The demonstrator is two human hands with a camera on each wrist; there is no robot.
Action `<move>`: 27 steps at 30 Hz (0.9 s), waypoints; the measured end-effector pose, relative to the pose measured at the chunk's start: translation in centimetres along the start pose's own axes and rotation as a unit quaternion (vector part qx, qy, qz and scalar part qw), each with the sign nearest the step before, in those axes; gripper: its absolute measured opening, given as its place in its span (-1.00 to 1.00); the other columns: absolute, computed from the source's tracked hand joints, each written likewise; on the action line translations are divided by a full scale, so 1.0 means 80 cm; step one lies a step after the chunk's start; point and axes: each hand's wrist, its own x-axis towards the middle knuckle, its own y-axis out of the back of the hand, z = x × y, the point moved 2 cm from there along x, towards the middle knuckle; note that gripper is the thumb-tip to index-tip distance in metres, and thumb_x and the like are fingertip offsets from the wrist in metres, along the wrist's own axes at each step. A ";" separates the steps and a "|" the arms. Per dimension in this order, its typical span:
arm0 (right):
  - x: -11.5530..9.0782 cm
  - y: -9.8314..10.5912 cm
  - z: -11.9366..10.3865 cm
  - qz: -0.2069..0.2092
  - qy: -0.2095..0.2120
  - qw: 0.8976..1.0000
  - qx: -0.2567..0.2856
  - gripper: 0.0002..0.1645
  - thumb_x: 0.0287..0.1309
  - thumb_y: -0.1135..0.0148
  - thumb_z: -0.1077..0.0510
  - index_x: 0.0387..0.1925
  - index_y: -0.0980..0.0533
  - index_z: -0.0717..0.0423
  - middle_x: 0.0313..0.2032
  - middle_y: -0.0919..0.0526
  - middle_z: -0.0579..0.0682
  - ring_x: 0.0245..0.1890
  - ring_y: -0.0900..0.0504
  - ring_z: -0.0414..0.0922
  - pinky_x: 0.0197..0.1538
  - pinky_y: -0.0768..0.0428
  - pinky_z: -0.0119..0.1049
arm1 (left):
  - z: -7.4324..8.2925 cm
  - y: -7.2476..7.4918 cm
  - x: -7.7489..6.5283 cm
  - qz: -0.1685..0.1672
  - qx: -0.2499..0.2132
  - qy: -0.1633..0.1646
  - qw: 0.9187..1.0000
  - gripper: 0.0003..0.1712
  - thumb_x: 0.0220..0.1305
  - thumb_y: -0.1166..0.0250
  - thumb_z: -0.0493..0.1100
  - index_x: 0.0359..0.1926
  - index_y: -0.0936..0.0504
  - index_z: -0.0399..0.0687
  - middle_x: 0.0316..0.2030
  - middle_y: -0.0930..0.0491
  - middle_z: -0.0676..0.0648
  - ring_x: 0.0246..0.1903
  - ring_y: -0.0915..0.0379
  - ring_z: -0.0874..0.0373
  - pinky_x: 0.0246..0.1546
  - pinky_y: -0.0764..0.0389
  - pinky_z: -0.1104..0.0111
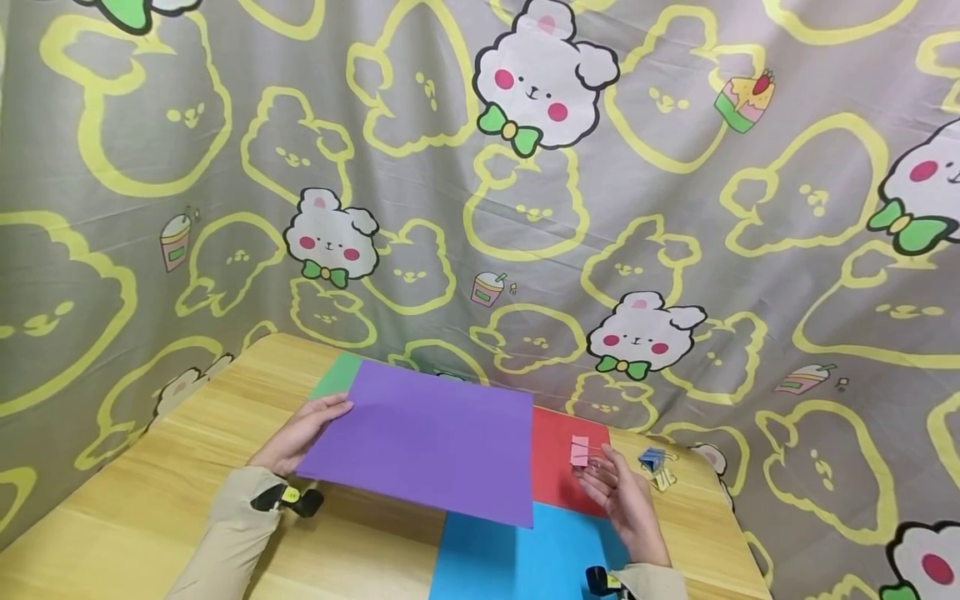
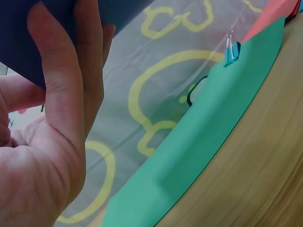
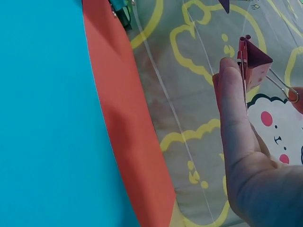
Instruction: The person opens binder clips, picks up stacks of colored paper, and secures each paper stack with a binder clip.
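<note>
My left hand [image 1: 303, 433] grips the left edge of a purple sheet [image 1: 435, 446], raised and tilted above the table. In the left wrist view this sheet [image 2: 23, 42] looks dark blue, with fingers across it. To its right, my right hand [image 1: 626, 500] pinches a pink binder clip [image 1: 580, 451] by its wire handles. The right wrist view shows the pink clip [image 3: 258, 68] held apart from any sheet. Below lie a blue sheet [image 1: 532, 558], a red sheet [image 1: 558, 467] and a green sheet [image 2: 199, 127], partly hidden by the purple one.
A teal binder clip [image 2: 232, 54] is at the green sheet's far edge. On the table's right side lie a blue binder clip [image 1: 652, 459] and a yellow binder clip [image 1: 663, 478]. A patterned curtain [image 1: 420, 192] hangs behind the wooden table [image 1: 172, 475].
</note>
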 end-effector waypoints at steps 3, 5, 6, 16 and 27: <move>-0.002 -0.003 -0.001 -0.003 0.004 1.000 0.006 -0.48 0.28 -0.19 -0.25 -0.19 -0.63 0.15 -0.39 -0.74 -0.07 -0.28 -0.80 -0.11 -0.10 -0.76 -0.23 | 0.000 -0.002 0.000 -0.006 0.002 -0.003 1.000 -0.17 0.56 0.06 -0.01 0.54 0.31 -0.23 -0.15 -0.65 0.14 -0.16 -0.64 0.25 -0.10 -0.70 0.33; -0.003 -0.005 -0.001 -0.007 0.008 1.000 0.011 -0.51 0.29 -0.19 -0.24 -0.23 -0.65 0.12 -0.40 -0.74 -0.07 -0.29 -0.80 -0.11 -0.11 -0.76 -0.24 | 0.000 -0.003 0.001 -0.011 0.004 -0.006 1.000 -0.17 0.56 0.06 -0.01 0.54 0.32 -0.25 -0.13 -0.64 0.13 -0.14 -0.64 0.25 -0.08 -0.70 0.33; -0.004 -0.005 -0.001 -0.009 0.009 1.000 0.013 -0.51 0.29 -0.19 -0.24 -0.24 -0.65 0.10 -0.40 -0.74 -0.07 -0.29 -0.80 -0.12 -0.11 -0.76 -0.25 | -0.001 -0.004 0.001 -0.014 0.006 -0.006 1.000 -0.16 0.56 0.06 -0.01 0.54 0.32 -0.25 -0.12 -0.64 0.14 -0.13 -0.64 0.25 -0.07 -0.70 0.33; -0.007 -0.011 -0.001 -0.018 0.004 0.999 0.037 -0.56 0.28 -0.21 -0.20 -0.39 -0.68 0.06 -0.43 -0.78 -0.03 -0.28 -0.81 -0.10 -0.10 -0.75 -0.25 | -0.003 -0.006 0.004 0.020 0.059 -0.005 0.998 -0.14 0.53 0.01 0.03 0.54 0.24 -0.28 0.26 -0.41 -0.16 -0.05 -0.54 0.37 0.02 -0.63 0.43; -0.007 -0.018 0.002 -0.018 0.013 0.999 0.042 -0.56 0.25 -0.26 -0.18 -0.27 -0.66 0.13 -0.41 -0.79 -0.02 -0.29 -0.81 -0.08 -0.12 -0.75 -0.25 | -0.008 -0.017 0.010 0.015 0.077 -0.006 0.997 -0.17 0.53 0.01 0.01 0.53 0.19 -0.30 0.42 -0.19 -0.29 0.22 -0.42 0.12 0.22 -0.53 0.30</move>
